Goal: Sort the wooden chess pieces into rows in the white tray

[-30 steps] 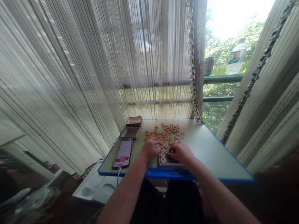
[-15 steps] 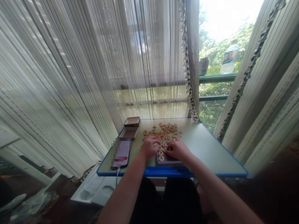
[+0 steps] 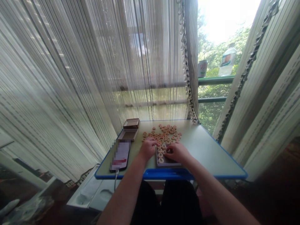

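A shallow box [image 3: 170, 164] stands at the table's near edge, with several round wooden xiangqi pieces [image 3: 160, 160] laid in rows along its left side. My right hand [image 3: 178, 152] reaches over the box from the right, its thumb and fingers closed on a xiangqi piece [image 3: 164, 152] beside that left row. At the box's far left corner, my left hand [image 3: 149, 148] rests with fingers loosely bent and apart, close to the pieces; its fingertips are partly hidden. Beyond both hands lies a loose scatter of more xiangqi pieces [image 3: 167, 130].
A phone [image 3: 122, 156] with a charging cable [image 3: 115, 179] lies on the table's left side. Behind it are an open box part [image 3: 128, 135] and a second box [image 3: 131, 123]. A can [image 3: 202, 68] and a bottle [image 3: 227, 61] stand on the window rail. Curtains surround the table [image 3: 211, 156].
The view has shifted slightly. My left hand has drawn a little back from the pieces towards the box's left edge. My right hand stays over the box at the row of pieces.
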The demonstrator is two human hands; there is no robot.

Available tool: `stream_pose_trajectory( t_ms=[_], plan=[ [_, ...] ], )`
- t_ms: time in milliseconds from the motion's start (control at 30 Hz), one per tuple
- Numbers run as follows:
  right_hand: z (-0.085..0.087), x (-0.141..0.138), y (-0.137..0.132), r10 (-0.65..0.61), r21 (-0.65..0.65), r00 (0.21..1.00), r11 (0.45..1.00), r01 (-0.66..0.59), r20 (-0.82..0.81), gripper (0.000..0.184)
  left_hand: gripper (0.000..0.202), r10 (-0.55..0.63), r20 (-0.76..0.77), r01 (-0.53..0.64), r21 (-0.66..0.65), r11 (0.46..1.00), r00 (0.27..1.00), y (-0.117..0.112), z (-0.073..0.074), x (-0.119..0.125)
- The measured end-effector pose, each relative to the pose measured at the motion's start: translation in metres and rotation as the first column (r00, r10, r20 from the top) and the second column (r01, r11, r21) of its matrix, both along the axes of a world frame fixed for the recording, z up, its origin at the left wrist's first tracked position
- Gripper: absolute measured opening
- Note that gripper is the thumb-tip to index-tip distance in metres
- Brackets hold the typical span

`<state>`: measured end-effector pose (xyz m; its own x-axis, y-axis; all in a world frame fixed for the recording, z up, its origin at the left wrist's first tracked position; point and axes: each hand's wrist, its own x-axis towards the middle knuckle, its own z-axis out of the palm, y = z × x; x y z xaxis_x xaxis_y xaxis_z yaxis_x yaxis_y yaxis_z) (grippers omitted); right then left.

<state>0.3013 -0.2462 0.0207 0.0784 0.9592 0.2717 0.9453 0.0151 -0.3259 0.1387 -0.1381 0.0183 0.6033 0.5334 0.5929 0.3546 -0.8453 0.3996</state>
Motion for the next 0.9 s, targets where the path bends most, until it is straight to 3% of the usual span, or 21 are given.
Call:
stream_pose_trajectory(
  t_ms=[733,900],
  plan=[
    [-0.001,-0.003,-0.002,-0.056,0.036,0.998,0.998,0.056,-0.021,0.024,0.029,0.085,-0.023,-0.084,0.016,0.996,0.996,-0.009,-0.003,0.007],
    [0.000,-0.001,-0.003,-0.014,0.070,0.998,0.997,0.018,-0.056,0.022,0.028,0.086,-0.007,-0.086,0.025,0.996,0.996,-0.007,-0.003,0.005]
  ],
)
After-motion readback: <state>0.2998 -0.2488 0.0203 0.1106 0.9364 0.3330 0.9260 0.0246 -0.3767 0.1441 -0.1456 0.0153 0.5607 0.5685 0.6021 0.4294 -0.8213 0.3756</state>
